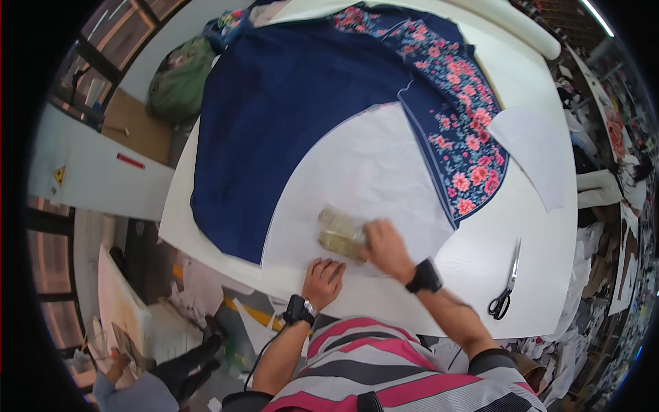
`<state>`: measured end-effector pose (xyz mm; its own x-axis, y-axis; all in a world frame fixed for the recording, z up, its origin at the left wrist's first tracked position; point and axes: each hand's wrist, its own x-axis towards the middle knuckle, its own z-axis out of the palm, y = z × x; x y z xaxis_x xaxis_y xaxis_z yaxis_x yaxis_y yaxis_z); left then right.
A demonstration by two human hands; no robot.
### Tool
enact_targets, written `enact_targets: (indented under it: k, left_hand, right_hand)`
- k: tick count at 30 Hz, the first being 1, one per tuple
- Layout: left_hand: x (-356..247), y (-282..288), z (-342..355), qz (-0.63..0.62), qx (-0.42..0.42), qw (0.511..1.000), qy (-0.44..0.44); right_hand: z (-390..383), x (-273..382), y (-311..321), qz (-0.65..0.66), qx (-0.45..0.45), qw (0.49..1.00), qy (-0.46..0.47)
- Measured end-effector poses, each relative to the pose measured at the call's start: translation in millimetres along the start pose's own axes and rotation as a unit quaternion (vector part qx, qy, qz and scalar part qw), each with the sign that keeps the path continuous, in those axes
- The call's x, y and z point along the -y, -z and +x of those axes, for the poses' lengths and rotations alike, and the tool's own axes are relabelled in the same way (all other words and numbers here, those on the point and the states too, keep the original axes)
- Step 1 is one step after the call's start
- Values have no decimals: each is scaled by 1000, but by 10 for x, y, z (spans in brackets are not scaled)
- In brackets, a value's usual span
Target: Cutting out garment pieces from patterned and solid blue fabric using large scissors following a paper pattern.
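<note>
My right hand point(383, 244) grips a blurred, yellowish-olive wrapped block point(338, 233) over a large white curved pattern piece point(350, 165). Just left and nearer, my left hand point(322, 281) lies with its fingers flat on the piece's lower part. The white piece lies on dark navy fabric point(247, 123); beside it, along the right, is navy fabric with pink flowers point(473, 151). Black-handled scissors point(501, 299) lie on the white tabletop point(542, 261), right of my hands.
Another white piece point(532, 151) lies at right. A white roll point(515, 24) is along the back, a green bag point(175, 79) at back left. A co-worker point(151, 384) is at lower left, another person point(618, 178) at right. Paper scraps point(254, 323) litter the floor.
</note>
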<state>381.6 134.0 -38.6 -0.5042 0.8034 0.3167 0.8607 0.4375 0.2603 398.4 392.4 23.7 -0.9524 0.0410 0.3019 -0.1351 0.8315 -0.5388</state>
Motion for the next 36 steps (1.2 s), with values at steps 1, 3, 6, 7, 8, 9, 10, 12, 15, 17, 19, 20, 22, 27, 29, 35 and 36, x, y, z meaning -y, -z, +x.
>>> enact_targets:
  k: [1, 3, 6, 7, 8, 9, 10, 12, 15, 17, 19, 20, 22, 27, 29, 35, 36]
  left_hand:
    - [22, 4, -32, 4, -5, 1000, 1]
    - [2, -52, -73, 1, -26, 1000, -7]
    - [-37, -33, -141, -3, -31, 999, -7]
    - [-54, -31, -159, -7, -34, 999, -10]
    - [-71, -32, -161, -7, -32, 999, -12]
    - [-78, -46, -162, -5, -38, 999, -19]
    - [-83, -58, -148, -6, -34, 999, -22]
    - [-58, -56, -178, -3, -30, 999, -34]
    - [-75, -106, -114, -3, -31, 999, -40]
    - [-58, -112, -114, 7, -22, 999, -22]
    - [-2, -127, -154, 12, -24, 999, -24]
    - [-4, -141, -153, 16, -29, 999, -23]
    - [1, -142, -160, 18, -25, 999, -25]
    - [-7, -131, -140, 24, -25, 999, -20]
    - [-23, -113, -122, 26, -13, 999, -26]
    - [-64, 101, 59, 20, 36, 997, -60]
    - [-41, 142, 86, 40, 42, 995, -80]
  right_hand:
    - [-123, 133, -121, -12, 18, 1000, 15]
    - [-359, 214, -361, -23, 57, 998, -2]
    - [-367, 380, -398, -75, 25, 997, -17]
    - [-358, 407, -414, -130, 0, 991, -4]
    - [-345, 414, -437, -186, -25, 982, 7]
    - [-327, 423, -483, -195, -41, 980, 2]
    - [-326, 400, -565, -182, 25, 983, -26]
    - [-289, 412, -560, -148, 82, 984, -48]
    - [-384, 180, -570, -131, 45, 990, -38]
    - [-501, 104, -356, -122, 20, 991, -60]
    - [-682, 60, 49, -77, -13, 992, -99]
    - [-843, -46, 239, -71, -67, 987, -129]
    - [-1203, -313, 671, -90, -127, 963, -218]
    - [-2571, -1436, 1645, -157, -289, 834, -443]
    - [-3172, -1797, 1968, -218, -302, 761, -530]
    - [-4570, -2360, 2312, -234, -254, 658, -670]
    - [-4591, -2358, 2312, -229, -248, 651, -680]
